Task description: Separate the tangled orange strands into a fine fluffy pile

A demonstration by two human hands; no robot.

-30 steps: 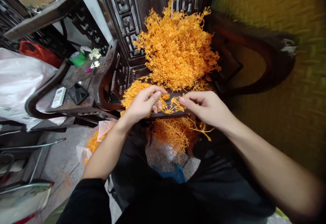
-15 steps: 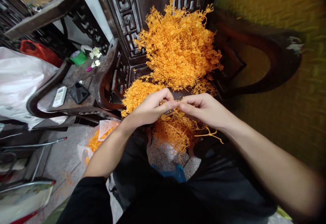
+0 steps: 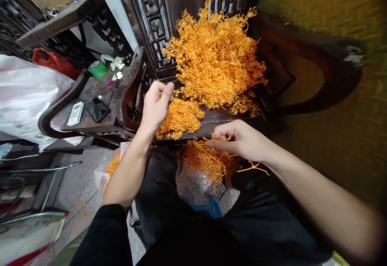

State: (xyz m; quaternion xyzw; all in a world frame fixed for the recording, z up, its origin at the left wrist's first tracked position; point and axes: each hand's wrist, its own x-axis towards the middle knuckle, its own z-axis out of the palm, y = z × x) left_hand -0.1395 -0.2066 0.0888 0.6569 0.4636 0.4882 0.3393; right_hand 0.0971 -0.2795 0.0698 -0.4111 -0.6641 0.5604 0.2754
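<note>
A large heap of orange, thread-like sprigs point(image 3: 219, 60) lies on the dark wooden chair seat against its carved back. A smaller, finer orange pile point(image 3: 183, 119) is at the left of the seat. My left hand point(image 3: 157, 102) is closed over that pile's left edge, with its thumb and fingers together; what it pinches is too small to name. My right hand point(image 3: 234, 137) is closed on an orange sprig in front of the seat edge, with a forked stem hanging below it. Under it is a tangle of orange stems point(image 3: 208, 161).
At the left, a side table point(image 3: 87, 90) bears a white remote point(image 3: 75, 113), a black phone point(image 3: 97, 109), green tape and small flowers. A plastic bag point(image 3: 101, 177) with orange bits stands on the floor. The curved chair arm point(image 3: 335, 72) is on the right.
My hands have parted. The left one has moved left and up, over the small pile. My right hand has moved slightly down and still holds orange stems.
</note>
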